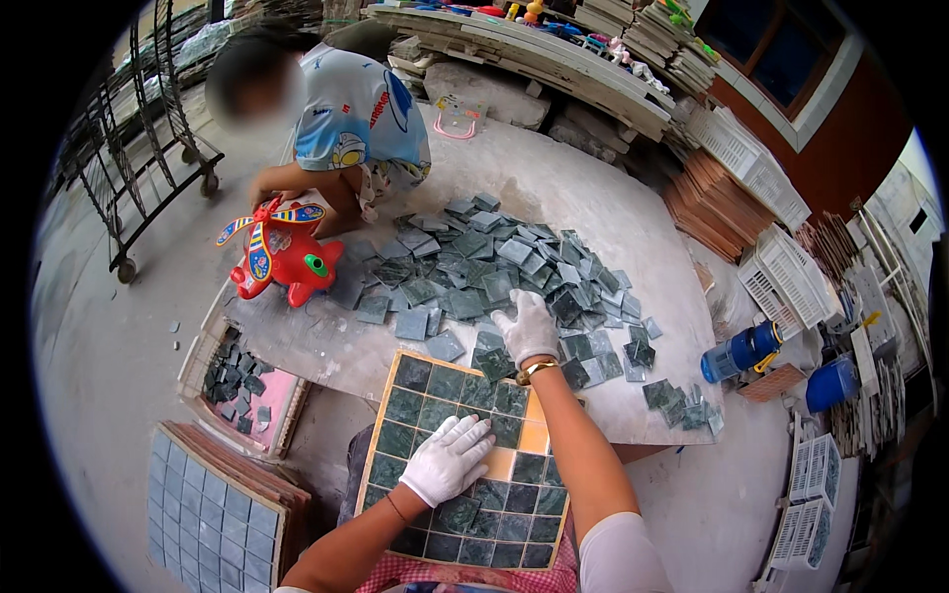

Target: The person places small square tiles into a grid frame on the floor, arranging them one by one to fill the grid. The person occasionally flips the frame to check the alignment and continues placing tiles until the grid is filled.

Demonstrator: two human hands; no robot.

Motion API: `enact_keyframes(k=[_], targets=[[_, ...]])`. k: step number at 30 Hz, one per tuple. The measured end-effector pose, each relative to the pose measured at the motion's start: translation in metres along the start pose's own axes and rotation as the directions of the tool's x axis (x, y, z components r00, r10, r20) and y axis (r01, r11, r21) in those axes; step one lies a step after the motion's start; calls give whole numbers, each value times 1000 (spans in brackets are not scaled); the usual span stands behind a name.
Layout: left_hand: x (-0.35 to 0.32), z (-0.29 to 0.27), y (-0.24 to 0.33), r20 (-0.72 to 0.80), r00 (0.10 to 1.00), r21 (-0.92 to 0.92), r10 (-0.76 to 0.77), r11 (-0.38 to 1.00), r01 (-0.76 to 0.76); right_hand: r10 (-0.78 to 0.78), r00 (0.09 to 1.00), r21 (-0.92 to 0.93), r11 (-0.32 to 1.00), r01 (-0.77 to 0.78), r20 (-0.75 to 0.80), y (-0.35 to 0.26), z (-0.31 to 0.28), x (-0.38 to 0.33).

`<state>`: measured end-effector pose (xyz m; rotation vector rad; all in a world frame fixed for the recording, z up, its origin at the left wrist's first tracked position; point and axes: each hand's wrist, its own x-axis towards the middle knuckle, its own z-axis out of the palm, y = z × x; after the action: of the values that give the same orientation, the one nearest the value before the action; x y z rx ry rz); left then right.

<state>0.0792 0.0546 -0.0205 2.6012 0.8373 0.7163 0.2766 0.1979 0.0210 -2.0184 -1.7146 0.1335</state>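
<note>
Green stone tiles [494,272] lie in a loose heap on the pale slab table [593,188], just beyond the fingertips of the right hand [526,328]. More of them already sit in the yellow grid tray [539,435] under the left hand [447,459].

The work in hand looks like taking a tile from the heap for one of the bare yellow cells just right of the left fingers. To do it well, I judge, the right fingers should single out one whole tile at the near edge of the heap, lift it clear without dragging its neighbours, and set it flat and square in its cell. The left hand should keep the tray steady and the seated tiles level.

Both hands wear white gloves. The right hand lies palm down, its fingers [514,314] loosely spread and resting on the nearest tiles; it does not appear to be clamped on any one piece, though its underside is hidden. The left fingers [473,431] are spread wide and pressed flat on the tiles in the tray's middle rows, gripping nothing.

Beyond the heap, far from either hand, another person [346,119] crouches beside a red toy aeroplane [282,252]. Left of the left hand is a stack of grey-blue tile sheets [203,514].
</note>
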Motion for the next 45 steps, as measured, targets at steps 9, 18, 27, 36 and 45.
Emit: enact_keyframes(k=[9,18,27,36,45], targets=[[-3,-1,-3,-43,999,-46,-7,999,5,95,990,-55,994,-90,104,0,15,41],[-3,1,-2,-58,998,-29,-5,1000,3,65,894,741,536,-406,443,49,-51,-39],[0,-1,1,-46,999,1,-13,1000,13,71,916,525,801,-288,394,80,-69,-88],[1,-3,3,-24,999,19,-23,1000,24,-172,948,181,975,125,269,86,-54,-103],[5,-4,4,-6,1000,34,-31,999,31,-402,804,73,907,414,439,86,-59,-92]])
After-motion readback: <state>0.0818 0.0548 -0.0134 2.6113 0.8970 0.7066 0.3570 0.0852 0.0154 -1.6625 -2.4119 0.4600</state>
